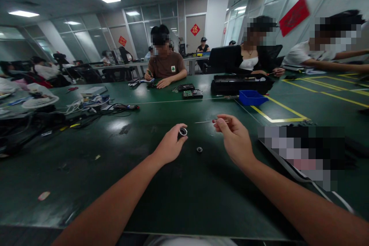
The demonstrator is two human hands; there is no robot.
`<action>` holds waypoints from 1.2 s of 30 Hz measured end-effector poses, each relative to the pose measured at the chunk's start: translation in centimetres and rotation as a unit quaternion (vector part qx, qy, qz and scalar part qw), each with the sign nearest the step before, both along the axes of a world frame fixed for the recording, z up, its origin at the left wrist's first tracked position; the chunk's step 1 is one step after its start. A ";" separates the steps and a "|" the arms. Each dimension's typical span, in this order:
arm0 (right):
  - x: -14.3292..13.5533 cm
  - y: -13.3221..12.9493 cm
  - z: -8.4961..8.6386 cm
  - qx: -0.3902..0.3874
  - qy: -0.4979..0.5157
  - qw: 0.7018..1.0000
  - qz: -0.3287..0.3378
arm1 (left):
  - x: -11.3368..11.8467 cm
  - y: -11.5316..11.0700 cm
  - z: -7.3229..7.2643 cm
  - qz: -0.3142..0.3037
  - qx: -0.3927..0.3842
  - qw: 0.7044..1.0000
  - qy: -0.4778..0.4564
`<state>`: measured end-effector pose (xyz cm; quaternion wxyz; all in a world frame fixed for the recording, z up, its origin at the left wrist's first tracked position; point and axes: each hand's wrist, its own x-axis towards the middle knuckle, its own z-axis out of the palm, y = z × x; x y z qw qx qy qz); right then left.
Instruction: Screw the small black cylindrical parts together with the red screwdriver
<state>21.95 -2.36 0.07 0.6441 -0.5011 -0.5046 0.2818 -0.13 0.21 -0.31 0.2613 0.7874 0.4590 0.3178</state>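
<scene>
My left hand (170, 144) grips a small black cylindrical part (182, 133) with a bright metal ring at its open end, which faces right and toward me. In my right hand (238, 136) is a slim screwdriver (221, 120) with a reddish, see-through handle. Its thin shaft points left toward the black part, and the tip is apart from it. On the green table between and below my hands lies a small round dark part (199, 149) with a light rim; neither hand touches it.
A blue bin (253, 97) stands ahead to the right, before a long black case (242, 84). Hard drives (192, 94) lie farther back. Cables and tools (125, 107) are heaped at left. A blurred-out screen device (302, 153) lies right. Co-workers sit across the table.
</scene>
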 end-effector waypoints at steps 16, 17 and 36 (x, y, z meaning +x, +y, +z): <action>-0.2 -0.9 0.5 0.004 -0.080 0.997 0.016 | 3.2 -0.1 -0.1 -0.142 0.042 0.948 0.282; -0.2 -0.9 0.5 0.003 -0.080 0.997 0.017 | 3.3 0.0 -0.2 -0.146 0.045 0.945 0.289; 0.0 -0.4 0.0 -0.004 -0.085 0.996 0.020 | -12.2 2.2 4.1 0.146 -0.154 0.949 -0.233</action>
